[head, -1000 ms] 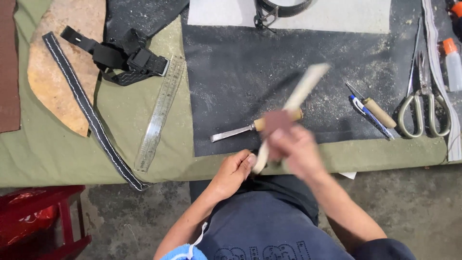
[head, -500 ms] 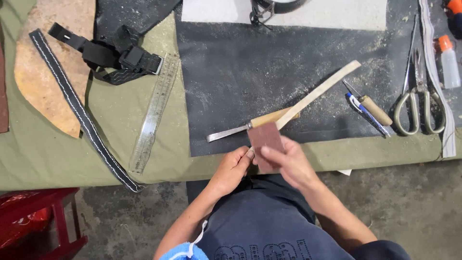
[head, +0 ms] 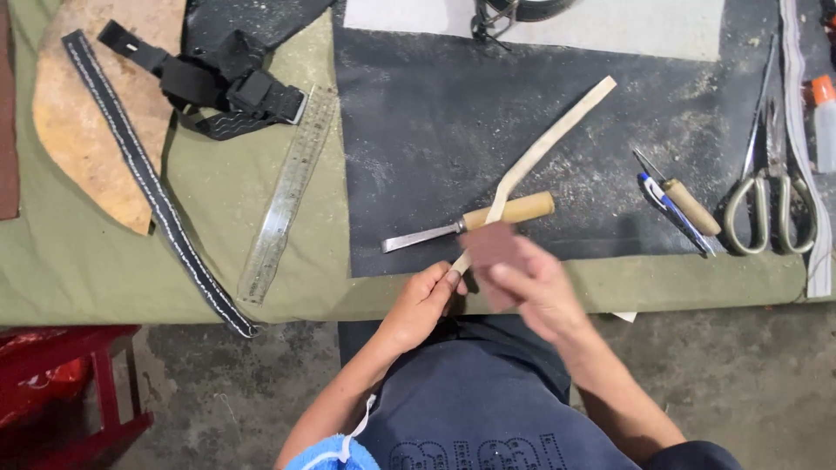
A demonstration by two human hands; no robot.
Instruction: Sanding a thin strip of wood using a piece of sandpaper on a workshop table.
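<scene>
Leather strip [head: 544, 144], pale and narrow, runs diagonally from the near edge of the worktop [head: 174, 252] up and to the right across the dark mat [head: 418, 122]. Its lower end is pinched in the grip of the left hand [head: 424, 305], thumb and fingertips closed on it just above the person's lap. Its far end lies free on the mat, near the white sheet [head: 610, 26].

The right hand [head: 531, 292] holds a small reddish-brown sanding block [head: 489, 244] closed between fingers and thumb. The block sits against the lower part of the strip, just beside the left fingertips. The right hand and block are motion-blurred.

A chisel [head: 470, 222] with a wooden handle lies on the mat under the strip, blade pointing left. The strip crosses over its handle. Pale dust is scattered over the mat.

Right of the chisel, an awl [head: 688, 204] with a wooden handle and a blue pen [head: 670, 209] lie side by side. Scissors [head: 771, 187] lie further right, near a small bottle with an orange cap [head: 823, 122].

Left of the mat, a metal ruler [head: 287, 196] lies tilted on the green cloth. A black stitched strap [head: 148, 178] lies across a tan leather piece [head: 78, 130]. A black buckled strap assembly [head: 218, 87] lies just above the ruler.

A red stool [head: 70, 383] stands on the floor at lower left.
</scene>
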